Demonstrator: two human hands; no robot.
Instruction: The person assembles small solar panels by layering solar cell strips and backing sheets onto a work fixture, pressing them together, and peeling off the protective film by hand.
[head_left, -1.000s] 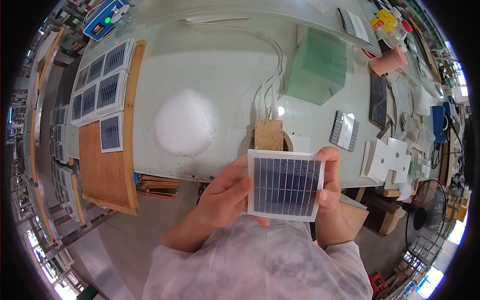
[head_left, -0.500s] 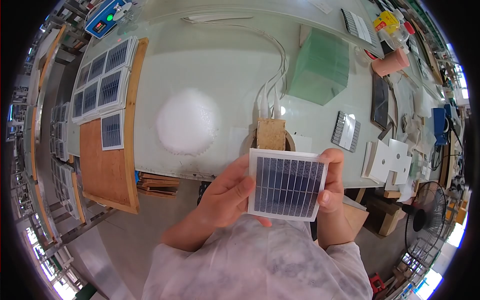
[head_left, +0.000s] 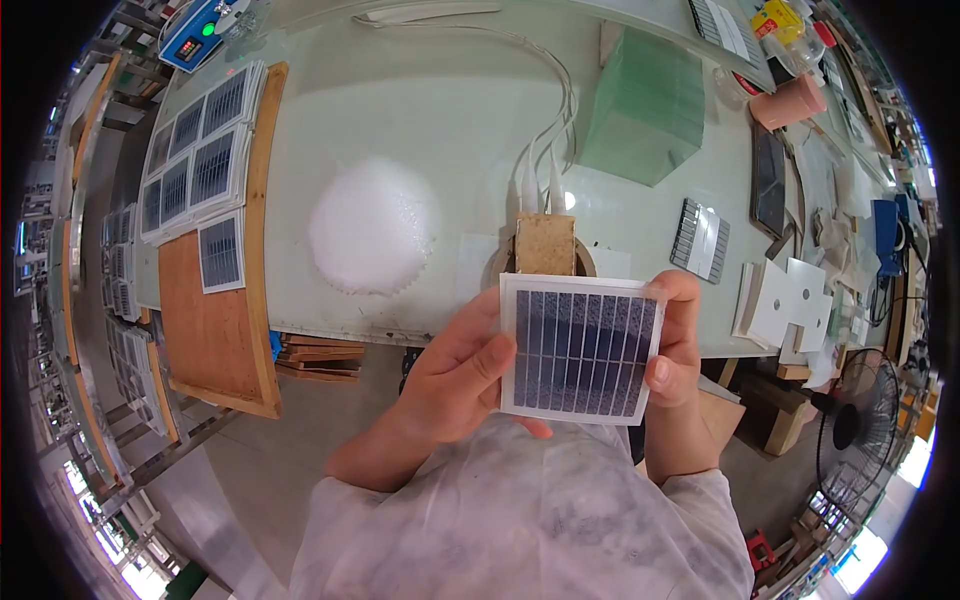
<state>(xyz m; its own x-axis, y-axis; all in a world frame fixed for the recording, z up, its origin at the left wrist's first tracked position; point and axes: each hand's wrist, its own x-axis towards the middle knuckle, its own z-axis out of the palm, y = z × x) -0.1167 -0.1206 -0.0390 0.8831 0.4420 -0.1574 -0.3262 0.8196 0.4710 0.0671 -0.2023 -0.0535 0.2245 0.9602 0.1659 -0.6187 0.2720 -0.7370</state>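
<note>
- From here I'm watching both hands holding one small solar panel (head_left: 580, 350): the left hand (head_left: 460, 375) is gripping its left edge, thumb on the front, and the right hand (head_left: 676, 345) is pinching the opposite edge.
- The panel is facing up toward the person's head, sitting in front of the chest, near the worktop's (head_left: 460, 130) front edge.
- Just beyond it, a tan block (head_left: 546, 244) is standing with white cables (head_left: 556, 190) running behind; I'm unable to tell whether panel and block are touching.
- Off to the left, more panels (head_left: 215, 165) are lying in rows on a wooden board (head_left: 205, 340).
- A round white mound (head_left: 373, 228) is resting between board and block.
</note>
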